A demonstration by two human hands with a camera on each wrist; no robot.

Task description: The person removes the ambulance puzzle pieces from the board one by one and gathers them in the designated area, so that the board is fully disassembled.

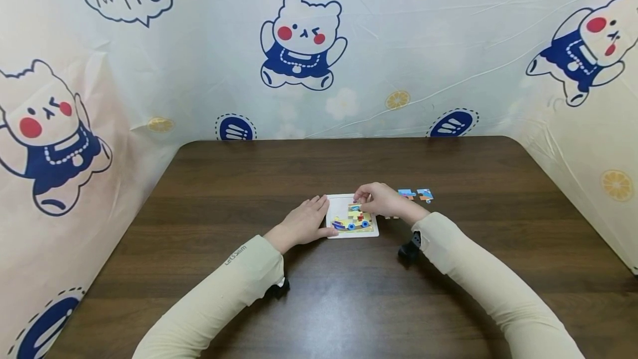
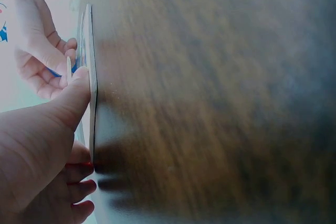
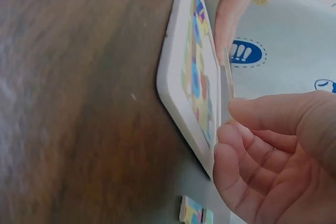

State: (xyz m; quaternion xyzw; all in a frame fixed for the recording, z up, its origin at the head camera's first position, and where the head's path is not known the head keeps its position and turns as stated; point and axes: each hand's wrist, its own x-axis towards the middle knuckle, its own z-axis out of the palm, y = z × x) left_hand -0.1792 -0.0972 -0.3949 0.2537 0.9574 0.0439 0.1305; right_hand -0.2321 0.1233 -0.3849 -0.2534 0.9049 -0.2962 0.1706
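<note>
A white puzzle tray (image 1: 339, 205) lies on the table, with yellow and blue pieces (image 1: 358, 224) fitted along its lower and right parts. My left hand (image 1: 304, 222) rests at the tray's left side, fingers straight along the far corner and thumb on the near edge. Over the tray's right side, my right hand (image 1: 385, 202) pinches a thin puzzle piece (image 3: 229, 74) between thumb and fingers. That piece appears edge-on in the right wrist view, raised above the tray, so its picture is hidden.
Loose puzzle pieces (image 1: 425, 195) lie beyond the right wrist, and others (image 1: 391, 217) are partly covered by it. A dark wooden table (image 1: 319, 303) carries everything. A printed curtain (image 1: 379, 37) stands behind the table's far edge and along both sides.
</note>
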